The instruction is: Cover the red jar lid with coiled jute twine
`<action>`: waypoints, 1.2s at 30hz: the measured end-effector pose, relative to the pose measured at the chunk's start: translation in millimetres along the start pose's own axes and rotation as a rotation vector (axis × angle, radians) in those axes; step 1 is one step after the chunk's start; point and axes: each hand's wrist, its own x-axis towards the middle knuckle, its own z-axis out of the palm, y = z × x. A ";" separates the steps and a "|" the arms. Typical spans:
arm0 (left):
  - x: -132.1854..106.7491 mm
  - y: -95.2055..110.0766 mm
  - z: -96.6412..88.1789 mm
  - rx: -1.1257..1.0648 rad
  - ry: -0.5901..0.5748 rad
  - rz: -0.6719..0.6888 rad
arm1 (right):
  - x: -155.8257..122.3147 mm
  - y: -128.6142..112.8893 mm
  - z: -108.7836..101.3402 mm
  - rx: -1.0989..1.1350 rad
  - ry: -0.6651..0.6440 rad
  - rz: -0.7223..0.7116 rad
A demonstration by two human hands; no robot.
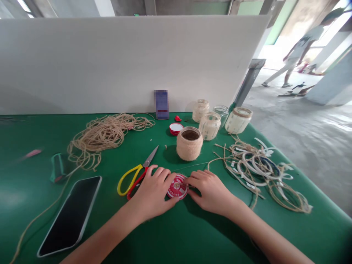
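Observation:
A round red jar lid (176,187) with white print lies between my hands, low over the green table. My left hand (155,189) grips its left side, thumb at the near edge and fingers along the far side. At its right edge my right hand (205,189) pinches a strand of twine (209,164), partly hidden by the fingers. Just beyond stands a jar wrapped in twine (189,148). Scissors (141,172) with one yellow and one red handle lie partly open beside my left hand.
Loose twine (106,134) is heaped at the back left, near a dark phone (73,214) and a green cutter (57,168). Several jars (210,126), a red-rimmed lid (176,128) and a propped phone (161,104) stand behind. Tangled cords (255,165) lie right. A person (302,47) walks beyond.

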 end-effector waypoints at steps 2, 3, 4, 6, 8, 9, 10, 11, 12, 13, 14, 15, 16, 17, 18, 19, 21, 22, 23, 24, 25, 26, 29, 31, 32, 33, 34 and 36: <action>-1.8 4.7 1.9 0.041 0.019 -0.047 | -0.7 0.5 -3.3 -0.022 -0.011 0.002; -2.6 7.0 2.8 0.060 0.029 -0.070 | -1.1 0.8 -4.7 -0.028 -0.015 0.000; -3.2 9.2 3.7 0.080 0.040 -0.095 | -1.4 1.0 -5.9 -0.030 -0.020 -0.004; -3.8 13.6 5.5 0.127 0.072 -0.151 | -2.1 1.3 -7.0 -0.024 -0.029 -0.016; -3.8 17.3 6.9 0.178 0.122 -0.196 | -2.5 0.9 -6.7 -0.015 -0.035 -0.031; -3.6 18.6 7.2 0.198 0.149 -0.207 | -2.6 0.5 -6.2 -0.009 -0.036 -0.039; -3.4 19.3 7.2 0.209 0.170 -0.210 | -2.6 -0.1 -5.6 -0.004 -0.035 -0.046; -3.2 19.3 6.9 0.209 0.187 -0.205 | -2.6 -0.6 -5.1 0.004 -0.033 -0.053; -3.1 18.8 6.3 0.201 0.198 -0.196 | -2.5 -1.1 -4.6 0.016 -0.030 -0.060; -3.2 17.8 5.7 0.188 0.203 -0.188 | -2.4 -1.6 -4.3 0.030 -0.027 -0.067; -3.3 16.3 5.0 0.177 0.205 -0.182 | -2.2 -2.0 -4.1 0.048 -0.026 -0.073; -3.6 14.7 4.4 0.171 0.208 -0.180 | -2.0 -2.3 -4.0 0.069 -0.025 -0.079; -3.9 13.0 4.1 0.170 0.208 -0.178 | -1.9 -2.4 -3.9 0.089 -0.024 -0.082; -4.1 11.4 4.2 0.173 0.206 -0.173 | -1.7 -2.5 -3.7 0.106 -0.022 -0.081; -4.1 10.0 4.7 0.173 0.194 -0.158 | -1.6 -2.5 -3.3 0.118 -0.021 -0.079; -3.9 8.8 5.5 0.165 0.175 -0.131 | -1.5 -2.4 -2.8 0.127 -0.019 -0.077; -2.7 7.1 8.1 0.114 0.113 -0.050 | -1.3 -2.1 -1.5 0.139 -0.017 -0.077; -1.8 6.4 9.7 0.076 0.078 -0.009 | -1.3 -2.0 -0.9 0.145 -0.016 -0.079; -0.8 5.7 11.4 0.036 0.053 0.021 | -1.3 -2.0 -0.3 0.154 -0.017 -0.083; 0.1 5.0 12.9 -0.001 0.037 0.036 | -1.3 -1.9 0.1 0.164 -0.017 -0.085; 0.9 4.3 14.3 -0.035 0.033 0.038 | -1.4 -1.9 0.3 0.176 -0.017 -0.085; 1.6 3.5 15.5 -0.066 0.035 0.029 | -1.4 -1.8 0.4 0.190 -0.017 -0.084; 2.4 1.2 17.4 -0.149 0.046 -0.007 | -1.5 -1.6 0.1 0.255 -0.020 -0.074; 2.6 0.1 17.7 -0.191 0.042 -0.023 | -1.1 -1.7 0.1 0.316 -0.022 -0.073; 2.7 -0.2 17.7 -0.206 0.037 -0.030 | -0.7 -1.9 0.3 0.349 -0.024 -0.075; 2.9 -0.5 17.6 -0.216 0.032 -0.038 | -0.2 -2.0 0.5 0.382 -0.023 -0.074; 3.2 -0.7 17.5 -0.223 0.025 -0.043 | 0.3 -2.3 1.0 0.414 -0.020 -0.072; 3.6 -1.1 17.4 -0.229 0.010 -0.050 | 1.3 -2.8 2.2 0.470 -0.017 -0.067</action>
